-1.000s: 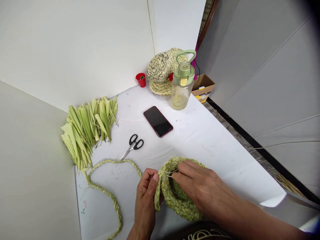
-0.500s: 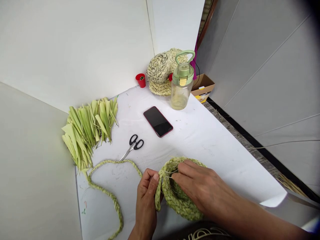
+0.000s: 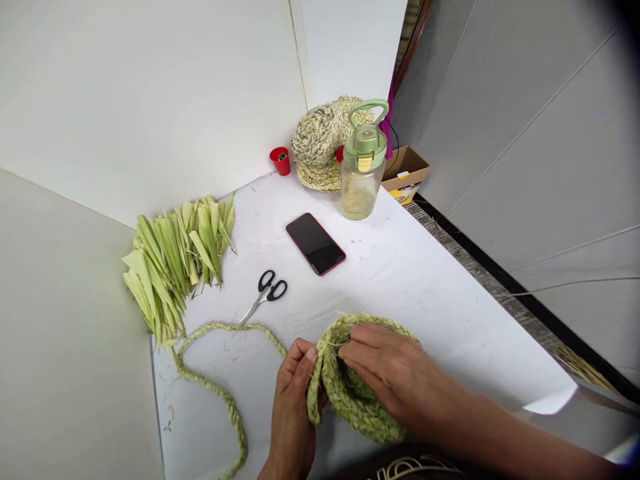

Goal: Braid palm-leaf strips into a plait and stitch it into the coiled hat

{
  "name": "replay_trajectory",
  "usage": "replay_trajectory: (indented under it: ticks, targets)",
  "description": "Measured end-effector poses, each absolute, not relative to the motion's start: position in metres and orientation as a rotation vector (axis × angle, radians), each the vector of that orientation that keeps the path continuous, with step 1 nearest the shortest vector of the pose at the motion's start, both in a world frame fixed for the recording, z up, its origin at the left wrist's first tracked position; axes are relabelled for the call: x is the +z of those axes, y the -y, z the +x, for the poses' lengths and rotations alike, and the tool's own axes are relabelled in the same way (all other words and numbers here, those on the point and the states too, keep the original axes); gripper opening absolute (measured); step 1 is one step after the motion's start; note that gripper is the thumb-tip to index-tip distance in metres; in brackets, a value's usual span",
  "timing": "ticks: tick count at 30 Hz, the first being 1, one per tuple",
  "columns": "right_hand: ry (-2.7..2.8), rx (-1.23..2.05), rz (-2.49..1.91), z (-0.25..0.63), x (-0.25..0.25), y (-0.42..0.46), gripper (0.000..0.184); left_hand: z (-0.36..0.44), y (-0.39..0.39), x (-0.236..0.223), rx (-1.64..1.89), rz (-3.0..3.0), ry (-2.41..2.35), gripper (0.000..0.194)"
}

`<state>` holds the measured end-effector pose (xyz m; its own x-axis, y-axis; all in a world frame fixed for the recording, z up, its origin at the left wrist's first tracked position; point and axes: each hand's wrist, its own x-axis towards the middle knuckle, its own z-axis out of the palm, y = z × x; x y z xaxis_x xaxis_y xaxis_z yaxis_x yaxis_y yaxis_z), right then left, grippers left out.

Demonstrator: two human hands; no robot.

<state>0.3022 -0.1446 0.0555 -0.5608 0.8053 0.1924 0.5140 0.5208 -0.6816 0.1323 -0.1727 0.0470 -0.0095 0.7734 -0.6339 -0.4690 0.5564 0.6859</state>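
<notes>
A small bowl-shaped basket of braided green palm leaf (image 3: 360, 410) lies at the near edge of the white table (image 3: 425, 280). My left hand (image 3: 295, 393) pinches the basket's left rim between thumb and fingers. My right hand (image 3: 395, 377) reaches into the basket, its fingertips pressed together on a thin needle with thread (image 3: 336, 344) at the rim. A long loose braid (image 3: 220, 393) runs from the basket leftward across the table.
A pile of cut green leaf strips (image 3: 175, 257) lies at the left edge. Black-handled scissors (image 3: 265, 293), a dark phone (image 3: 315, 243) and a green-lidded bottle (image 3: 361, 167) sit farther back. A woven hat (image 3: 320, 143), red cup (image 3: 281, 160) and cardboard box (image 3: 406, 175) are behind.
My right hand has shifted slightly left and deeper into the basket. The rest is unchanged.
</notes>
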Motion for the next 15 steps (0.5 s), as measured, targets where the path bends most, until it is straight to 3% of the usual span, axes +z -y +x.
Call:
replay_trajectory:
  ticks: [15]
  targets:
    - [2.118,0.758,-1.093,0.2931,0.0527,0.1475,0.031,0.1365,0.1774,0.0436,1.055,0.459,-1.271,0.04]
